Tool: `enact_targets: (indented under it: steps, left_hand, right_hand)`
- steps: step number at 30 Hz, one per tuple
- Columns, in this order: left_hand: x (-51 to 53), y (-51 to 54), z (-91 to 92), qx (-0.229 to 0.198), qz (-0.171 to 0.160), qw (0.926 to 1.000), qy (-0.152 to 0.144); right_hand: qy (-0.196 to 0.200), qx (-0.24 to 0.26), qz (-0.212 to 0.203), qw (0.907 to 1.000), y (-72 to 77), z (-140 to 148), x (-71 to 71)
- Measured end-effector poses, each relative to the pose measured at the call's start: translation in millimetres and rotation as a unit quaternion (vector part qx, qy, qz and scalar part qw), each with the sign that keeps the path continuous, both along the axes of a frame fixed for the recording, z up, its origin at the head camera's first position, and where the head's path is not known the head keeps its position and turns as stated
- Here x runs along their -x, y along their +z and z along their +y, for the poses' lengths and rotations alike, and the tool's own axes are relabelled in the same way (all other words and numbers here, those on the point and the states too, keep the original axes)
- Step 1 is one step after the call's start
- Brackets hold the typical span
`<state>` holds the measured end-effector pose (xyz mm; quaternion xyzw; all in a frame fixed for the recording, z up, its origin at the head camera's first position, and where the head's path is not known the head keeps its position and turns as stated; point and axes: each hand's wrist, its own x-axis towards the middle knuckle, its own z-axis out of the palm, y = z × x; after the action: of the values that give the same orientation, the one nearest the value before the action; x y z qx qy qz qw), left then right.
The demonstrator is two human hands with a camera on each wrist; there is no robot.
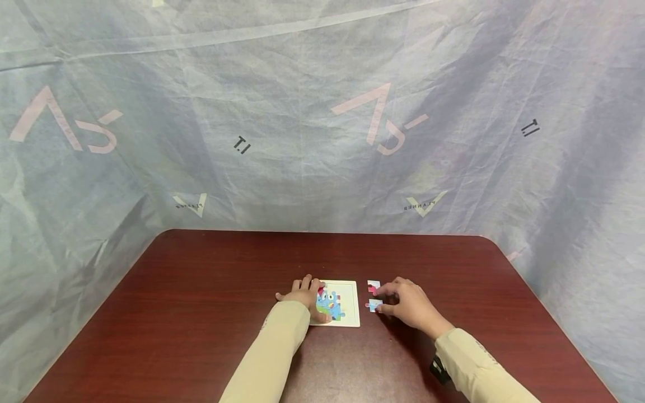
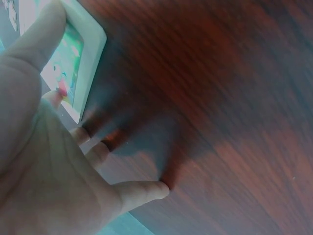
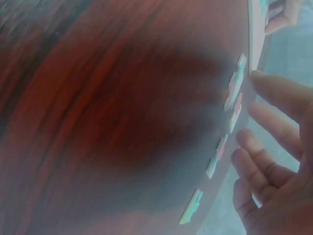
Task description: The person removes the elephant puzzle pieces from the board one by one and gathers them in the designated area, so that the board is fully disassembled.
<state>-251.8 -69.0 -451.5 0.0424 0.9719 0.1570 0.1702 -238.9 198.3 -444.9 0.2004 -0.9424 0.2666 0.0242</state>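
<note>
A jigsaw puzzle in a white-bordered tray (image 1: 351, 322) lies on the table, with a blue cartoon figure partly assembled in it. My left hand (image 1: 304, 298) rests on the tray's left side, fingers spread; in the left wrist view the thumb (image 2: 41, 34) lies over the tray's border and other fingertips reach the table. To the right of the tray, my right hand (image 1: 410, 302) hovers with bent, parted fingers over loose pieces. A pink-and-white piece (image 1: 373, 285) and a light-blue piece (image 1: 374, 305) show beyond its fingertips. Nothing visibly sits between its fingers (image 3: 276, 93).
Several loose pieces stand in a row in the right wrist view, including a green-edged one (image 3: 191, 207) at the near end. The dark red wooden table (image 1: 201, 291) has a hanging grey printed cloth (image 1: 302, 112) behind and beside it.
</note>
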Motion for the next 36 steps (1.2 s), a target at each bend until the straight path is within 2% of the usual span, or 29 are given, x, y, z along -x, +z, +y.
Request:
enact_targets:
  steps: [3, 6, 13, 16, 23, 31, 36]
  left_hand:
    - [1.9, -3.8, 0.1, -0.001, 0.008, 1.0, 0.004]
    - [-0.5, -0.5, 1.1, 0.004, 0.008, 1.0, 0.002]
    - [-15.5, 27.0, 4.2, -0.001, 0.003, 1.0, 0.002]
    - [-18.0, 31.8, 4.3, -0.003, 0.006, 1.0, 0.003]
    - [-18.8, 33.1, 3.5, -0.004, 0.004, 1.0, 0.004]
    - [-19.0, 33.8, 5.2, 0.003, 0.004, 0.9999, 0.009]
    - [-15.2, 26.9, 5.1, 0.006, 0.004, 0.9999, 0.009]
  right_hand:
    - [0.0, 0.027, 0.003, 0.9996, 0.5, -4, 2.0]
    - [-0.004, 0.046, 0.002, 0.9989, 0.6, -8, 3.2]
    - [-0.007, 0.119, -0.056, 0.9913, 2.4, -17, 3.4]
    - [-0.018, 0.134, -0.072, 0.9882, 3.1, -22, 3.3]
    - [-0.035, 0.158, -0.088, 0.9829, 4.1, -33, 3.3]
    - [-0.043, 0.146, -0.068, 0.986, 4.0, -46, 4.5]
    - [-0.048, 0.153, -0.086, 0.9833, 2.1, -54, 3.4]
